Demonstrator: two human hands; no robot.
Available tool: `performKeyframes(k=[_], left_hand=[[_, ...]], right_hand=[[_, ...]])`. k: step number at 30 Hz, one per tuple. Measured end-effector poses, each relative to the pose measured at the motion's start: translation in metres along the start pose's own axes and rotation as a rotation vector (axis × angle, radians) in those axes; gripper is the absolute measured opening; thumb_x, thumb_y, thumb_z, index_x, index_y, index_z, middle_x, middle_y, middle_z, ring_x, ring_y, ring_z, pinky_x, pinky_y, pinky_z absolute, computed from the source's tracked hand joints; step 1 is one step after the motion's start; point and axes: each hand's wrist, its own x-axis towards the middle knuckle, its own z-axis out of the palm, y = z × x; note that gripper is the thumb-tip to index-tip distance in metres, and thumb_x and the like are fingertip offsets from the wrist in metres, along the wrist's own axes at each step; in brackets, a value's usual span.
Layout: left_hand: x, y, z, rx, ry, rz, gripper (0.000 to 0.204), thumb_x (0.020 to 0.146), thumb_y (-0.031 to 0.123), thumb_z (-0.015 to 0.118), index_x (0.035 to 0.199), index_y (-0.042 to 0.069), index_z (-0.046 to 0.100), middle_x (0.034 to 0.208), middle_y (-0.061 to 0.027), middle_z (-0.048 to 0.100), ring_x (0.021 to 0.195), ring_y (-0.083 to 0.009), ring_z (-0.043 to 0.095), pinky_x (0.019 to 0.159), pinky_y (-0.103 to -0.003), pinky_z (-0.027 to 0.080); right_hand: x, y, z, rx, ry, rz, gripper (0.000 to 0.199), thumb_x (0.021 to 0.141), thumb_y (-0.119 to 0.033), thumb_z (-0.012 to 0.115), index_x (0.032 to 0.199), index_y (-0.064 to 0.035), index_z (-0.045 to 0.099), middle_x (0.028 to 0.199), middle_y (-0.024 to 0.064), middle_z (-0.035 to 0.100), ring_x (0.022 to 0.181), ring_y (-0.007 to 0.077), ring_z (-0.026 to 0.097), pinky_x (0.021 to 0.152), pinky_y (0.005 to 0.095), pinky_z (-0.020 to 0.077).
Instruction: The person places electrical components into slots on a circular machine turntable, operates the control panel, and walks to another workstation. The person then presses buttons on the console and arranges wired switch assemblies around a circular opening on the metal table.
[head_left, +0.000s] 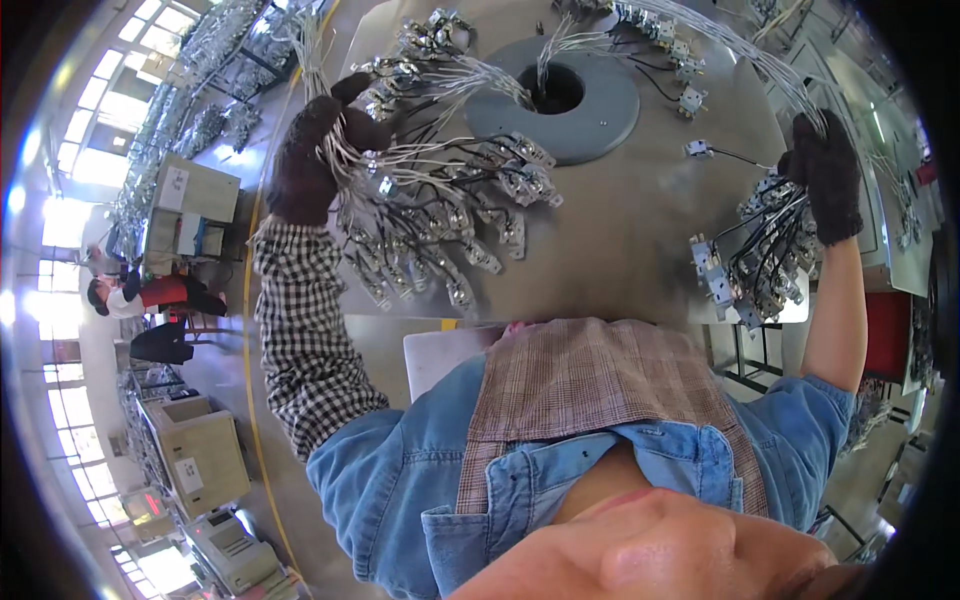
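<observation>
My left hand [305, 165], in a dark knit glove, is closed around a bundle of white wires [345, 150] at the left of the metal tabletop [610, 250]. Black leads run from this bundle to several small metal-cased connectors [440, 240] spread on the table. On the right, my gloved right hand [828, 180] grips a second wire bundle [785, 75] that arches in from the far side. Its connectors [760, 265] hang in a cluster at the table's right edge. One single connector [698, 149] sticks out leftward on a black lead.
A grey ring [610, 115] with a dark central hole sits on the table, with wires running into it. More connectors [690, 100] lie at the far right and connectors [430, 35] at the far left. Beyond the left aisle are a co-worker [150, 295] and beige machines [195, 450].
</observation>
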Motion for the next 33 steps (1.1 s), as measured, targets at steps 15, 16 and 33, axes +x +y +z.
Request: performKeyframes(k=[15,16,33], left_hand=[[0.189,-0.075,0.128,2.082,-0.51,-0.172,0.058,0.087,0.048,0.052,0.137,0.02,0.044,0.123,-0.0165,0.059,0.115,-0.034,0.056,0.098,-0.044,0.043],[0.209,-0.123,0.109,2.165,-0.415,-0.176,0.063,0.086,0.049,0.053,0.14,0.021,0.039,0.13,-0.0165,0.053,0.119,-0.0348,0.052,0.099,-0.046,0.042],[0.277,-0.228,0.0,1.804,-0.168,-0.518,0.07,0.087,0.041,0.058,0.147,0.028,0.024,0.139,-0.0197,0.045,0.128,-0.0355,0.044,0.104,-0.044,0.039]], right_hand=[[0.007,0.013,-0.016,0.451,-0.173,-0.022,0.021,0.089,-0.015,0.061,0.103,-0.001,0.057,0.07,0.0017,0.055,0.047,0.011,0.05,0.047,0.0276,0.0435],[0.001,0.003,-0.009,0.372,-0.164,-0.015,0.022,0.088,-0.009,0.057,0.108,-0.0029,0.055,0.07,0.0011,0.053,0.047,0.0105,0.047,0.045,0.0269,0.041],[0.007,-0.005,0.053,-0.269,-0.359,-0.046,0.022,0.087,-0.013,0.061,0.108,-0.0098,0.057,0.065,-0.002,0.05,0.049,0.0071,0.047,0.043,0.0268,0.038]])
